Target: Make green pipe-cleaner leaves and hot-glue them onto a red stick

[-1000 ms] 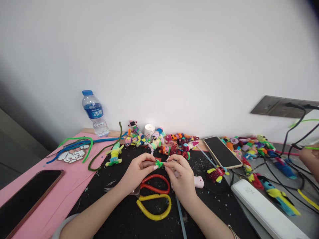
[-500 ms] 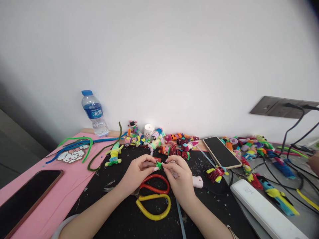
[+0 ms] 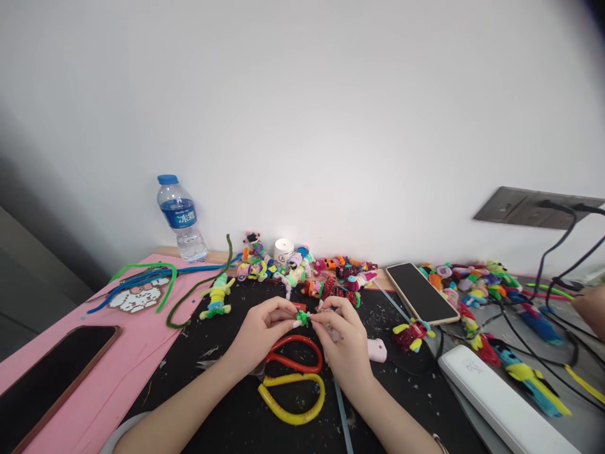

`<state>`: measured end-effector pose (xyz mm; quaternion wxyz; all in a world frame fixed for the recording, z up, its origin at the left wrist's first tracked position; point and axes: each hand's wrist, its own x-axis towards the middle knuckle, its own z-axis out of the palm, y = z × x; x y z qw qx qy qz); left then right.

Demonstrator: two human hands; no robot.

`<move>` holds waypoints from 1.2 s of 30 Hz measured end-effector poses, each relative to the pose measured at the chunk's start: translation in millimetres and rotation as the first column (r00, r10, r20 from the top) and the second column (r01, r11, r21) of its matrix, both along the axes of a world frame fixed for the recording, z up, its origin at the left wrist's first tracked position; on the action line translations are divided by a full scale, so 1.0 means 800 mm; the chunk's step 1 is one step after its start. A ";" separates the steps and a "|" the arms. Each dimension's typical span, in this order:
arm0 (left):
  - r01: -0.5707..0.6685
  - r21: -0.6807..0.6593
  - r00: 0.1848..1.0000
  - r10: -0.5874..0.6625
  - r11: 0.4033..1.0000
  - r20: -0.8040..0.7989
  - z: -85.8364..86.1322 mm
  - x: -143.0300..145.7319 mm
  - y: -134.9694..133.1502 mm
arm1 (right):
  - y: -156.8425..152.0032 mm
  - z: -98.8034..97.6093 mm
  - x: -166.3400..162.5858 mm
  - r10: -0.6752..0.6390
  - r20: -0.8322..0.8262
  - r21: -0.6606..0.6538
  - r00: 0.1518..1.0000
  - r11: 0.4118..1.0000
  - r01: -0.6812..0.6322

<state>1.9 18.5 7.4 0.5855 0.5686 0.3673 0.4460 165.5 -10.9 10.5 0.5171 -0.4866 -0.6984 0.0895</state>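
Between my fingertips is a small bright green fuzzy piece [image 3: 303, 318], apparently twisted pipe cleaner. My left hand [image 3: 265, 328] pinches it from the left, and my right hand [image 3: 341, 331] pinches its right side. Just below the hands lie scissors [image 3: 293, 400] with one red and one yellow handle loop; their blades are partly hidden by my left forearm. A pale pink tool, perhaps a glue gun [image 3: 377, 350], lies partly behind my right hand. To the left rests a yellow-green pipe cleaner figure [image 3: 217, 296].
Colourful pipe cleaner figures [image 3: 335, 291] line the wall beside a white paper cup [image 3: 283, 250]. A water bottle [image 3: 182, 217] leans at back left. Phones [image 3: 422, 293] lie on both sides. A white power bank [image 3: 501, 397] and black cables are at right, near another person's hand [image 3: 590, 309].
Both hands keep their pinch on the green piece, with only slight finger movement. The whole view has shifted slightly, and the other person's hand at the right edge shows a bit more.
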 end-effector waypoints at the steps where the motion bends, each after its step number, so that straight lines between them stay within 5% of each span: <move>1: -0.008 0.004 1.000 0.008 1.000 -0.007 0.000 0.000 -0.001 | 0.000 0.000 0.000 0.002 0.000 -0.003 1.000 1.000 -0.002; 36: -0.085 0.052 0.993 0.089 0.995 -0.078 -0.007 0.002 0.000 | -0.001 -0.003 -0.001 0.050 0.013 -0.026 0.999 0.998 -0.050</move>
